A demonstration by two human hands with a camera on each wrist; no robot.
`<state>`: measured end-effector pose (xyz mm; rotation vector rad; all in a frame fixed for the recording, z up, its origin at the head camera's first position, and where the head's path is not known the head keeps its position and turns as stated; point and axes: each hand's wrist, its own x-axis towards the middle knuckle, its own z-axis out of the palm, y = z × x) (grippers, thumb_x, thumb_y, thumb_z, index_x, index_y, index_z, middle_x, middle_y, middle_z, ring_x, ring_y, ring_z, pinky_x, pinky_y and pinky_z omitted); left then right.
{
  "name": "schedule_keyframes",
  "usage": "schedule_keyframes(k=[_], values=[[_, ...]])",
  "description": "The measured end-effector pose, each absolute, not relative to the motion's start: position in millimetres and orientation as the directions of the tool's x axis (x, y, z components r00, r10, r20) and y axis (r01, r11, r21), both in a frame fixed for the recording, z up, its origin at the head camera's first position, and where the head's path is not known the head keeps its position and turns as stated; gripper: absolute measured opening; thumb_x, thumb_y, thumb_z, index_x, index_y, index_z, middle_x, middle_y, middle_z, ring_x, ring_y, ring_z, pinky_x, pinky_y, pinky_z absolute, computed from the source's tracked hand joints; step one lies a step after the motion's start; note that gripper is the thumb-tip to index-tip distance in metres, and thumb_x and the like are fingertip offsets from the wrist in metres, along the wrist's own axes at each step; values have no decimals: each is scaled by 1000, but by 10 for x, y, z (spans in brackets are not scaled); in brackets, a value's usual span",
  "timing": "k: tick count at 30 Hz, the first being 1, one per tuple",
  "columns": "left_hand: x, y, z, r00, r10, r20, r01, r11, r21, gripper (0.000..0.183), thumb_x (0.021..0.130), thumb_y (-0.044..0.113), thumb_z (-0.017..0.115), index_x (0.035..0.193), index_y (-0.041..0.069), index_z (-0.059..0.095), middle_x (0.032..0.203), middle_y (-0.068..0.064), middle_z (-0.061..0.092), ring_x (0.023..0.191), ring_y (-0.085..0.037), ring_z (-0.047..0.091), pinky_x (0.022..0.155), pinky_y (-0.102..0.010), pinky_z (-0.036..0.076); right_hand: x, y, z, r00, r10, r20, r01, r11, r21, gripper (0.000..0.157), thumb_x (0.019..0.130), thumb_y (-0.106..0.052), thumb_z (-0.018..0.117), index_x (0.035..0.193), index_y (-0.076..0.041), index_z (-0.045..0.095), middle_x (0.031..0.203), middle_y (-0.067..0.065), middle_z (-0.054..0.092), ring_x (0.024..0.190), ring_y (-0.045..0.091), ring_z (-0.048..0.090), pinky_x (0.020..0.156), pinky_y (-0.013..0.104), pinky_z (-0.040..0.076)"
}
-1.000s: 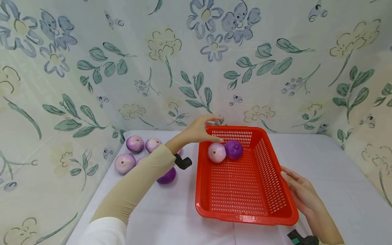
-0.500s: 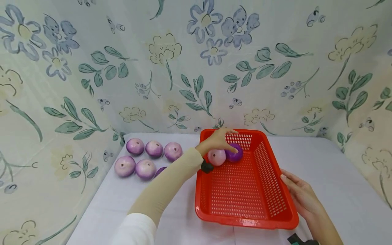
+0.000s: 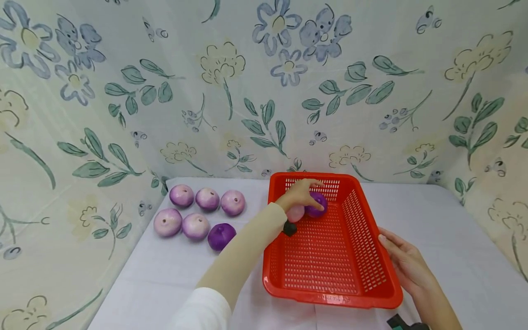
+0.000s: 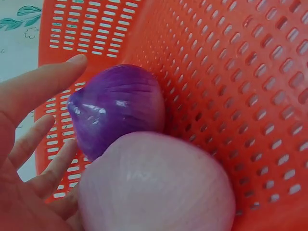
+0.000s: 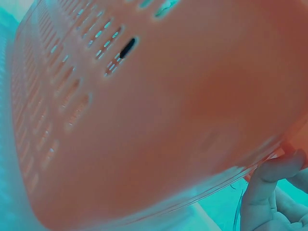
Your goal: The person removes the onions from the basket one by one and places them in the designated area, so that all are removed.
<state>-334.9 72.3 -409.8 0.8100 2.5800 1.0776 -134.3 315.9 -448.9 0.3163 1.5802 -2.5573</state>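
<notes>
A red plastic basket (image 3: pixel 330 300) stands on the table. Two onions lie near its far left corner: a dark purple onion (image 4: pixel 120 106) and a pale pinkish onion (image 4: pixel 159 187). My left hand (image 3: pixel 300 192) is inside the basket, over the pale onion and beside the purple one. In the left wrist view its thumb and fingers are spread at the purple onion's pointed end and not wrapped round it; whether a fingertip touches is unclear. My right hand (image 3: pixel 408 261) grips the basket's right rim, thumb on top, as the bent fingers (image 5: pixel 267 187) also show.
Left of the basket, several onions lie in two rows on the white-covered table (image 3: pixel 165 284): pale purple ones such as the pale onion (image 3: pixel 167 222), and one dark purple onion (image 3: pixel 221 236), partly behind my left sleeve. A flowered curtain (image 3: pixel 247 91) hangs behind.
My left hand has moved right and down, from above the basket's far left rim to beside the purple onion. My right hand stays on the rim, and both basket onions keep their places.
</notes>
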Motion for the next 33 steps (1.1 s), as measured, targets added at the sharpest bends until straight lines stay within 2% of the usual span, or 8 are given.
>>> schedule_keyframes(k=[8,15,23,33], values=[[-3367,752,-4153,-837,547,-11,387,606,695,69,74,17,90,137,18,62,134,-5,61,122,-21,56,102,-37,47,-1338,3153,-4517,-981,-12,-193,176,-469,-865,28,104,-14,53,109,-28,77,106,-4,73,92,10,68,79,27,58],[-3305,757,-4163,-854,514,-79,354,686,636,63,75,23,90,133,21,65,128,-1,63,115,-22,59,99,-45,48,-1345,3160,-4527,-983,-17,-180,167,-474,-864,28,104,-13,53,110,-27,76,108,-4,73,93,11,68,79,28,58],[-3274,754,-4189,-831,550,-83,363,649,668,60,74,24,90,129,18,67,120,-1,64,107,-20,59,94,-39,52,-1360,3162,-4522,-979,-13,-203,185,-475,-860,27,104,-14,54,109,-28,76,108,-5,73,93,11,68,80,28,58],[-3321,776,-4165,-808,587,-55,379,588,715,60,75,24,89,131,18,67,129,-3,62,112,-21,59,96,-37,51,-1353,3154,-4512,-980,-23,-198,185,-479,-858,27,104,-14,54,109,-27,77,108,-4,73,93,11,69,79,28,58]])
